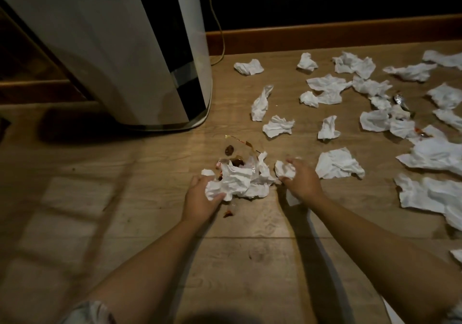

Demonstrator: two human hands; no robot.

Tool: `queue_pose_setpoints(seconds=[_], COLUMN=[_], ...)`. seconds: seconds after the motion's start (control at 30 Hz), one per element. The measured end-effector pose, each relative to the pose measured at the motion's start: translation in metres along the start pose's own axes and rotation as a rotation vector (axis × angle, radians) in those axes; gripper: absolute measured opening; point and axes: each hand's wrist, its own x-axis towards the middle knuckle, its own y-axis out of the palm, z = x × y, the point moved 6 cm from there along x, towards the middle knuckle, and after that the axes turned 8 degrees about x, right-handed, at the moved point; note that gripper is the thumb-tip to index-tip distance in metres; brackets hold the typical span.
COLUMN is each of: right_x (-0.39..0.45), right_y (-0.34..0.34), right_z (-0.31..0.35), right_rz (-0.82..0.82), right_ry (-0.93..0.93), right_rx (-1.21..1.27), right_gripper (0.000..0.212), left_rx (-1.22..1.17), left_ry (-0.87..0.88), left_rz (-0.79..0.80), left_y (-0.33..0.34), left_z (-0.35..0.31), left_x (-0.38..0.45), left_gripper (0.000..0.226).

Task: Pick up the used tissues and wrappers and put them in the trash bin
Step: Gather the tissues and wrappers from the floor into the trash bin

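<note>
While the left hand (200, 198) grips a crumpled white tissue wad (235, 181), the right hand (301, 178) curls its fingers (290, 161) round another balled white tissue (285, 170) on the wooden floor (150, 223).

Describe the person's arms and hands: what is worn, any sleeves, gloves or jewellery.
Both forearms are bare. The left hand and right hand wear no gloves, and no rings, watch or bracelet show. A light patterned sleeve shows at the bottom left edge, and a similar bit of cloth at the bottom right corner; the picture is dim.
</note>
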Motion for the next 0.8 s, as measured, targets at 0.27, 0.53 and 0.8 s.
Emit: queue_pose_setpoints(seconds=[0.27,0.53,0.8], right_x=[-0.002,-0.029,-0.058], right_y=[0.029,-0.039,-0.198], right_z=[-0.032,0.024,0.187], right_rz=[-0.030,-0.373,-0.566], right_ry=[0.026,0.395,0.337], right_rx=[0.115,0.544,0.767], right_gripper=[0.006,0.042,0.011], left_rx=[-0.182,-0.453,-0.561], left_ry=[-0.239,-0.510,-0.529], left_rz=[-0.320,-0.429,-0.223], left_y=[-0.013,-0.078,-0.180], left_z=[0.029,-0.049,-0.220], left_x=[0.004,0.015,0.014], left_gripper=[0.025,0.024,0.048])
